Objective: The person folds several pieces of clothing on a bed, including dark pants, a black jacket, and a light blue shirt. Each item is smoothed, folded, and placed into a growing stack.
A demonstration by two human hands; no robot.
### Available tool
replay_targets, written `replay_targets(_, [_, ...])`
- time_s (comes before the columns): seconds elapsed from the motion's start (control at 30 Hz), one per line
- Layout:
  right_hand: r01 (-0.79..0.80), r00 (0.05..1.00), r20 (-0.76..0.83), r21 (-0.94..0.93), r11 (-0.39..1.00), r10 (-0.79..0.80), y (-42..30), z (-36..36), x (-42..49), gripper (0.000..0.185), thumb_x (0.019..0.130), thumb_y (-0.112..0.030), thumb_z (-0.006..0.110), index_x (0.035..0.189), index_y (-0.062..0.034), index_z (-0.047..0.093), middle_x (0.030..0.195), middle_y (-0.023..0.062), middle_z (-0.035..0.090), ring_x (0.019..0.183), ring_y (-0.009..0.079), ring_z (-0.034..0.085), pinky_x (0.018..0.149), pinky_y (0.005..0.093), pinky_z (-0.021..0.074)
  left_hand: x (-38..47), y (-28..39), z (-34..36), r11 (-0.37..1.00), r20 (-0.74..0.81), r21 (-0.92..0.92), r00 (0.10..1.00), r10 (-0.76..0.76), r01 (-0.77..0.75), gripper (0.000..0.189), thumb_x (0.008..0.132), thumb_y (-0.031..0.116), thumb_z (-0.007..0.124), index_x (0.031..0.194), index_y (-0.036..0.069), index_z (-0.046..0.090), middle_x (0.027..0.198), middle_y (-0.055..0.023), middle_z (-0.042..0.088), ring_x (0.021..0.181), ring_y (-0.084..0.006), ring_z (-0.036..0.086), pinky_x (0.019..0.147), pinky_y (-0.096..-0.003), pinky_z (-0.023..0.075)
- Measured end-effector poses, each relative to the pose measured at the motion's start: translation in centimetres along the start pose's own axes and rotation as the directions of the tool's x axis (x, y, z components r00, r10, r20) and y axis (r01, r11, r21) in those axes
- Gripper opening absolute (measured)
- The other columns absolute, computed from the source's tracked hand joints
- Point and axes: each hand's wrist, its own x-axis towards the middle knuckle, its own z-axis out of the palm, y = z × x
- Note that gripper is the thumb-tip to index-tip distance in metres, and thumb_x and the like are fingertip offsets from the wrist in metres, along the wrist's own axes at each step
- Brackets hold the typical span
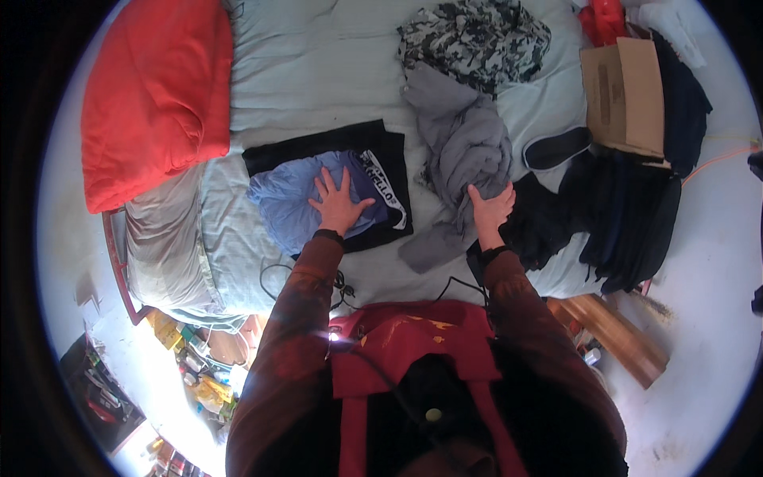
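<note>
My left hand point(338, 206) lies flat with fingers spread on a light blue garment point(280, 189). That garment is folded, with a dark blue part and a white band point(384, 188) bearing lettering. Under it is a folded black cloth point(334, 138). My right hand point(492, 208) has its thumb and bent fingers around part of a crumpled grey garment point(459, 134), which stretches up the bed. The fingertips are partly hidden. A camouflage-patterned cloth point(474, 42) lies bunched at the grey garment's upper end.
A pale green sheet point(310, 71) covers the bed. At left are a red folded quilt point(161, 101) and a grey-brown pillow point(167, 238). Black clothes point(626, 220), a dark insole-shaped item point(557, 149) and a cardboard box point(623, 98) sit at right. Thin cables point(343, 286) cross the near edge.
</note>
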Motion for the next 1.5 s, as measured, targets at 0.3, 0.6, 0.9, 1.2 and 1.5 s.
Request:
replay_targets(0.3, [-0.261,0.798,0.513,0.768,0.585,-0.317,-10.7,-3.1,-0.2,0.047,0.072,0.002,0.058,0.118,0.0058,0.054,0.110,0.0103,0.061,0.098,0.0153,0.056,0.088,0.0279,0.0436,1.2,2.8,-7.5,0.739,0.022,-0.672,0.997,0.080,-0.044,0.081,0.077,0.046,0.068,0.137,0.001,0.039,0.140,-0.0208,0.039,0.132,-0.0349,0.034,0.108,-0.0444,0.0276])
replay_targets(0.6, [-0.214,0.254,0.626,0.780,0.588,-0.738,-13.3,-5.6,1.8,0.055,0.080,-0.010,0.070,0.129,-0.0022,0.047,0.109,0.0049,0.061,0.089,0.0106,0.057,0.080,0.0266,0.0476,1.3,8.2,-14.9,-0.225,0.030,-0.973,0.994,0.107,0.054,0.043,0.075,0.010,0.064,0.116,0.000,0.055,0.105,-0.0121,0.062,0.094,-0.0234,0.062,0.082,-0.0366,0.0513])
replay_targets(0.9, [-0.515,0.806,0.572,0.550,0.657,0.154,-5.7,5.8,13.4,0.047,0.075,-0.012,0.069,0.117,0.0025,0.053,0.084,0.0085,0.060,0.051,0.0160,0.056,0.048,0.0301,0.0475,16.4,0.4,-24.0,0.658,-0.647,-0.682,0.682,-0.340,-0.319,0.069,0.078,0.026,0.072,0.130,-0.008,0.041,0.118,-0.0154,0.054,0.103,-0.0246,0.054,0.090,-0.0332,0.0419])
replay_targets(1.2, [-0.517,0.650,0.610,0.792,0.324,-0.454,-9.2,-18.9,8.3,0.041,0.072,-0.002,0.046,0.111,0.0043,0.058,0.099,0.0065,0.063,0.088,0.0117,0.059,0.073,0.0241,0.0459,9.5,13.5,-7.6,0.179,0.348,-0.913,0.929,-0.125,0.366,0.074,0.085,0.047,0.061,0.138,0.004,0.031,0.113,-0.0137,0.057,0.104,-0.0248,0.054,0.090,-0.0383,0.0437])
replay_targets(1.5, [-0.058,0.095,0.862,0.504,0.862,-0.498,-3.0,-32.1,-0.6,0.025,0.082,-0.019,0.066,0.070,0.0010,0.058,0.056,-0.0020,0.048,0.054,0.0042,0.043,0.049,0.0260,0.0362,5.6,25.9,0.7,-0.341,0.243,-0.317,0.423,0.873,0.885,0.042,0.088,0.042,0.054,0.111,0.007,0.060,0.112,-0.0096,0.063,0.099,-0.0226,0.060,0.087,-0.0393,0.0478])
